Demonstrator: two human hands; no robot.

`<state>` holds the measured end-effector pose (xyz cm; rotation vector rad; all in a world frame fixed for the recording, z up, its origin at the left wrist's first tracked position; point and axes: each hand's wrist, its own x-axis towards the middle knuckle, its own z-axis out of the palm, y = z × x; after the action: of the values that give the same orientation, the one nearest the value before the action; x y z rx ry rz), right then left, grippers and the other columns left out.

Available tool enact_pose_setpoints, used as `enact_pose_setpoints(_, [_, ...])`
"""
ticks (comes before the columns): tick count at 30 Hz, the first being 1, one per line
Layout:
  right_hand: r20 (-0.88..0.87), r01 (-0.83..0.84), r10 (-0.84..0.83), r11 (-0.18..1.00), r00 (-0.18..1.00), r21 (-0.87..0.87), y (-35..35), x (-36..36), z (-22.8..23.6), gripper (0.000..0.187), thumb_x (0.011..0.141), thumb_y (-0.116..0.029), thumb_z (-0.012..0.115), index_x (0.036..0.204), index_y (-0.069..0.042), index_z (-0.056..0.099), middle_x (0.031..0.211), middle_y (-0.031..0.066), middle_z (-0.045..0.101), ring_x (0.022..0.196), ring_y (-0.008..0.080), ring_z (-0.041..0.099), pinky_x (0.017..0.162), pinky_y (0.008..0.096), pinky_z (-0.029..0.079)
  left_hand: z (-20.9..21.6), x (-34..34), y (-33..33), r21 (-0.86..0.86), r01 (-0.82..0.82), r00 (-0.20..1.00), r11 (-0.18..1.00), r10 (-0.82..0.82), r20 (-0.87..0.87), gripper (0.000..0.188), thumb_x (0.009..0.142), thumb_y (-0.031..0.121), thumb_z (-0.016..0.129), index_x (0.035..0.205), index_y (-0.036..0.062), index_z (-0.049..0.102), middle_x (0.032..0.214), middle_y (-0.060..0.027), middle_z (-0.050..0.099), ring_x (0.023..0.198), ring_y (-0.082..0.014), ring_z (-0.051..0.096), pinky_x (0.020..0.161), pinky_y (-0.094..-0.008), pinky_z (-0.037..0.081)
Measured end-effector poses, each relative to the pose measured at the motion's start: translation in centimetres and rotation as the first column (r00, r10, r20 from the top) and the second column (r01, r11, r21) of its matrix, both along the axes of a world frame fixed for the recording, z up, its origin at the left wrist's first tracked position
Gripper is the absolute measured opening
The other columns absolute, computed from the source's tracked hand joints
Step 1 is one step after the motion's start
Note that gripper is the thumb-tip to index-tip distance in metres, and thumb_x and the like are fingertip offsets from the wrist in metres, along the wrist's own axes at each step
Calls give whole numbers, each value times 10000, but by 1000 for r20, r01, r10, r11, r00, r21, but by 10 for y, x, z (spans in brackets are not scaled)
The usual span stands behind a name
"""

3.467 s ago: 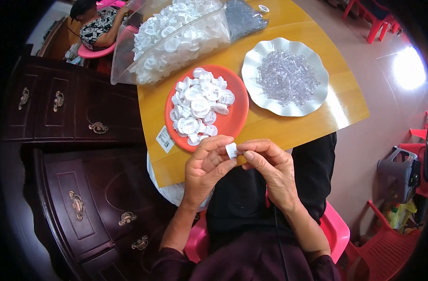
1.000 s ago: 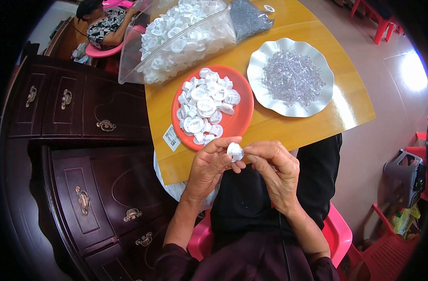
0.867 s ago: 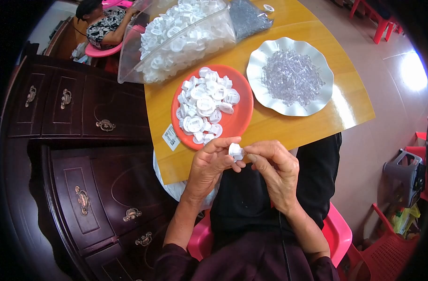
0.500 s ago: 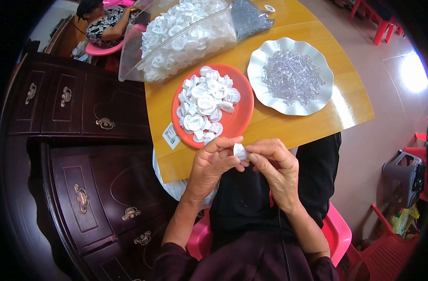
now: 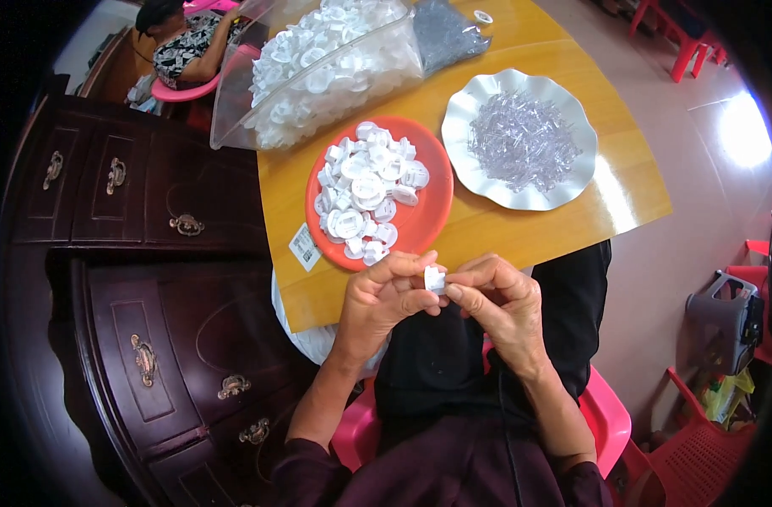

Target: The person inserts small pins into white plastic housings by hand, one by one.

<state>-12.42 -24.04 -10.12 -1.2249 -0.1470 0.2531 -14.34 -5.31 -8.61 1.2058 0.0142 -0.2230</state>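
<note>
Between the thumb and fingers of my left hand [image 5: 386, 296] is a small white plastic piece [image 5: 434, 279], held above my lap just off the table's near edge. My right hand [image 5: 504, 308] pinches at the right side of this piece; whatever its fingertips grip is too small to make out. Just beyond my hands, an orange-red plate [image 5: 432, 203] bears a heap of similar white plastic pieces [image 5: 367, 188] with round flanges. To its right, a white wavy-rimmed dish [image 5: 563, 193] holds many thin clear plastic slivers [image 5: 524, 139].
A clear plastic bin [image 5: 234, 110] full of white parts stands at the far left of the yellow wooden table [image 5: 589, 76]. Beside it lie a bag of grey bits [image 5: 447, 35] and a small white ring [image 5: 483, 17]. Dark drawers [image 5: 162, 338] flank my left. Another person [image 5: 187, 51] sits beyond.
The white piece has turned slightly in my fingers, so more of its flat face shows. Both hands stay close together in nearly the same place. The whole view has shifted slightly.
</note>
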Motion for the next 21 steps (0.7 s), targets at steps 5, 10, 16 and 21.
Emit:
enact_pose_setpoints(5, [73, 25, -21, 998, 997, -52, -3, 3, -1, 62, 877, -12, 720, 920, -8, 675, 866, 67, 700, 765, 96, 641, 648, 228, 482, -2, 3, -5, 55, -14, 1000, 998, 13, 19, 421, 866, -62, 703, 1273, -10, 605, 1136, -102, 608, 964, -158, 649, 813, -288, 586])
enact_pose_setpoints(10, [122, 95, -81, 988, 989, -118, -7, 12, 1, 71, 868, -20, 730, 924, -10, 688, 848, 54, 696, 707, 82, 617, 606, 234, 467, 7, 21, -11, 85, 12, 999, 996, -17, 51, 425, 861, -73, 704, 1271, -23, 601, 1140, -90, 597, 963, -149, 646, 819, -272, 576])
enact_pose_setpoints(16, [255, 211, -118, 904, 960, -373, -24, 44, 12, 168, 837, -62, 760, 994, -32, 706, 799, 56, 657, 601, 88, 569, 544, 235, 444, 39, 68, -9, 411, -3, 977, 912, -86, 197, 398, 859, -59, 712, 1243, -14, 620, 1038, -24, 603, 908, -94, 628, 839, -235, 532])
enact_pose_setpoints(21, [581, 537, -64, 474, 811, -698, -51, 81, 27, 226, 804, -135, 763, 1014, -93, 690, 930, 58, 630, 778, 233, 640, 663, 356, 522, 86, 147, 43, 621, -577, 740, 530, 18, 672, 335, 908, -1, 676, 1239, -2, 623, 1035, -40, 667, 902, -92, 626, 797, -245, 517])
